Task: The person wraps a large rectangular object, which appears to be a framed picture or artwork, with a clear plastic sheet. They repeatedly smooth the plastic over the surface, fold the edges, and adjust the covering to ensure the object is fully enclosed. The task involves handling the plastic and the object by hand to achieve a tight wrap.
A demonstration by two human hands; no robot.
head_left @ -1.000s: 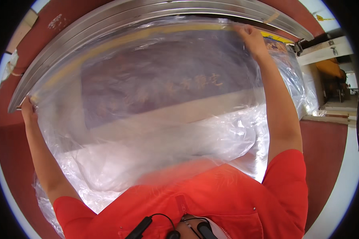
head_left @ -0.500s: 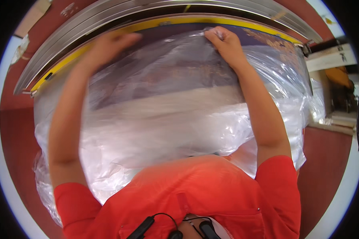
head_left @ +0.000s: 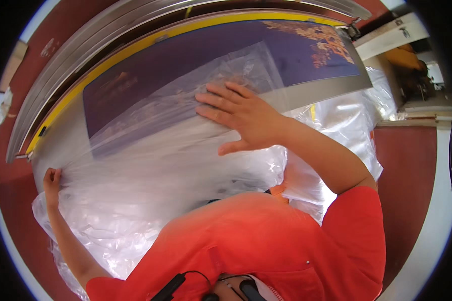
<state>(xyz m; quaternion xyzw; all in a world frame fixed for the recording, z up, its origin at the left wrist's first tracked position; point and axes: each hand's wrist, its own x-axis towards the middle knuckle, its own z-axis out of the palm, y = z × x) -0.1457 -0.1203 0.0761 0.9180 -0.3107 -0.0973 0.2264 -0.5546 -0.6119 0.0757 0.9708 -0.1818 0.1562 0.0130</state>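
A dark purple printed panel [head_left: 306, 65] with an orange tree-like pattern and a grey border lies in front of me. Clear plastic film [head_left: 150, 170] covers its near part and reaches back toward my body in wrinkles. At the far left, my left hand [head_left: 52, 183] is closed on the film beside the panel's left edge. My right hand [head_left: 246, 115] lies palm down over the film near the middle, fingers spread and pointing left. Part of the purple print shows through the film. The film's far edge rests across the print.
A yellow strip [head_left: 186, 31] runs along the panel's far side, with grey metal rails [head_left: 85, 55] beyond it. At the right are a white beam [head_left: 391, 37], loose crumpled film and cluttered equipment. Reddish floor [head_left: 407, 170] shows on both sides.
My left hand has moved down and left to the film's left side. My right hand has let go of the film's far edge, come nearer and opened flat. More of the print is uncovered.
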